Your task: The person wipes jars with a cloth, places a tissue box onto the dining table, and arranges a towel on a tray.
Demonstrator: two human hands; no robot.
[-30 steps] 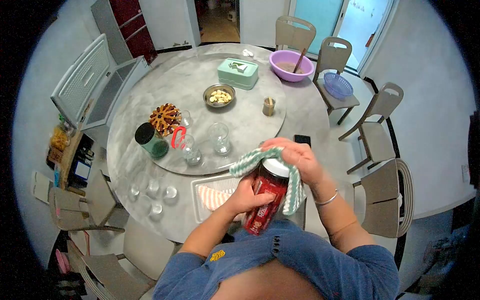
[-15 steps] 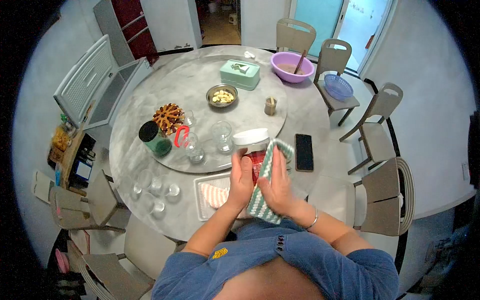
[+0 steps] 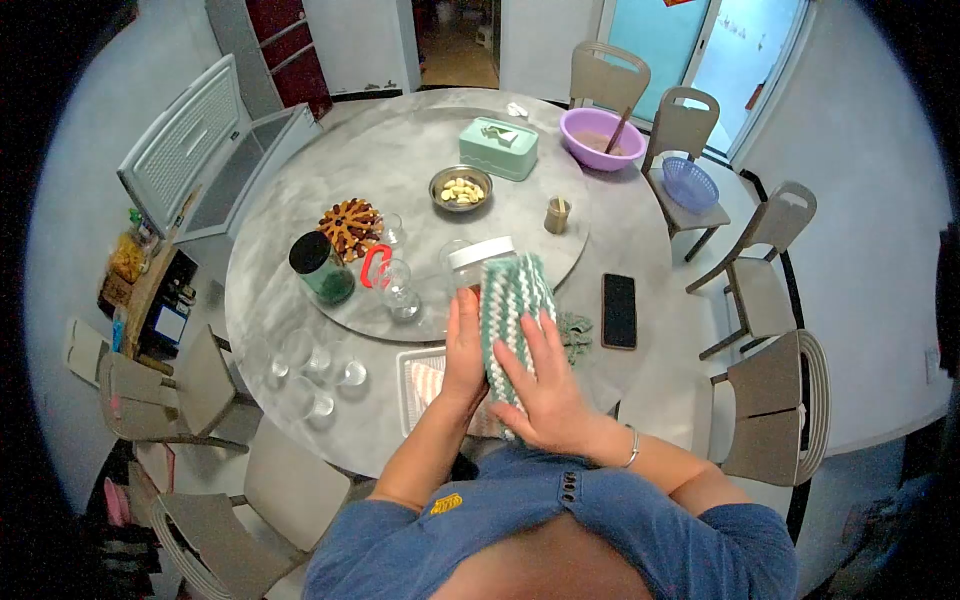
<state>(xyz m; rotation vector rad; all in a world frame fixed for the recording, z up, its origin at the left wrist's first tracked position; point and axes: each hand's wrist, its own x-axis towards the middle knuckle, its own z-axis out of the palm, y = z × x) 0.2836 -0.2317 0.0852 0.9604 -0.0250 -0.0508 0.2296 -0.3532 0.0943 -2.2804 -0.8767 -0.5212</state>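
Observation:
A clear jar with a white lid (image 3: 481, 251) is held upright in front of me, over the near side of the table. My left hand (image 3: 465, 350) grips the jar from its left side. A green-and-white striped knitted cloth (image 3: 512, 285) covers the jar's right and front side and hides most of its body. My right hand (image 3: 535, 385) presses the cloth against the jar, its fingers laid over the fabric. Below the hands is a white tray (image 3: 404, 395) with an orange-striped cloth (image 3: 428, 381) in it. A small crumpled green cloth (image 3: 575, 332) lies to the right.
A black phone (image 3: 619, 311) lies at right. Wine glasses (image 3: 350, 372) stand at left, near a dark-lidded jar (image 3: 322, 270) and a wooden trivet (image 3: 350, 228). Farther back are a metal bowl (image 3: 460, 189), a green tissue box (image 3: 498, 150) and a purple basin (image 3: 602, 140). Chairs (image 3: 765, 270) surround the table.
The cloth has shifted left and up across the jar's front, covering the red part seen before. My right hand has turned flatter over it. The head view has shifted slightly.

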